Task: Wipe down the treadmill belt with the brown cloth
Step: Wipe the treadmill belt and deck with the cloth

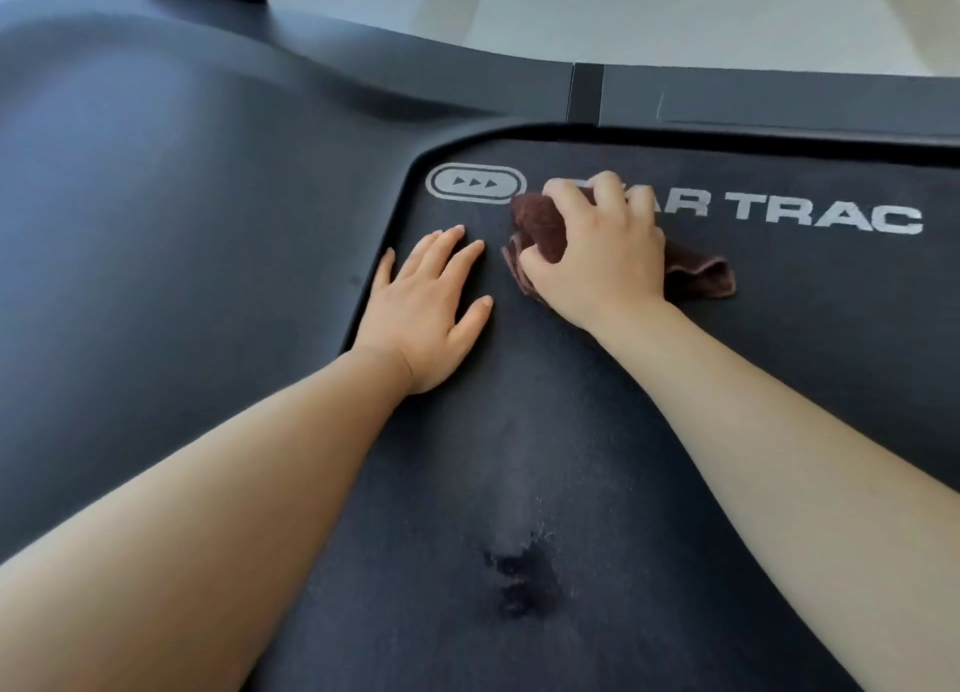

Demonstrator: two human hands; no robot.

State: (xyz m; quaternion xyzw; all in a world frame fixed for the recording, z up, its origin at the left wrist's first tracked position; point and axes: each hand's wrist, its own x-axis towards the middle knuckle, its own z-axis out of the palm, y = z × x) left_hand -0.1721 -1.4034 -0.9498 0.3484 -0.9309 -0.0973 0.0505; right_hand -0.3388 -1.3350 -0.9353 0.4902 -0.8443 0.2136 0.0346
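Note:
The black treadmill belt (571, 431) fills the lower middle, with silver lettering and an arrow logo near its far end. My right hand (602, 254) presses a crumpled brown cloth (540, 223) onto the belt, over the start of the lettering. Part of the cloth sticks out to the right of my wrist. My left hand (426, 306) lies flat and empty on the belt, fingers spread, just left of the cloth near the belt's left edge.
A dark wet patch (524, 582) marks the belt near me. The smooth dark motor cover (156, 223) curves along the left. A black side rail (727, 104) runs across the far side, with pale floor (675, 10) beyond it.

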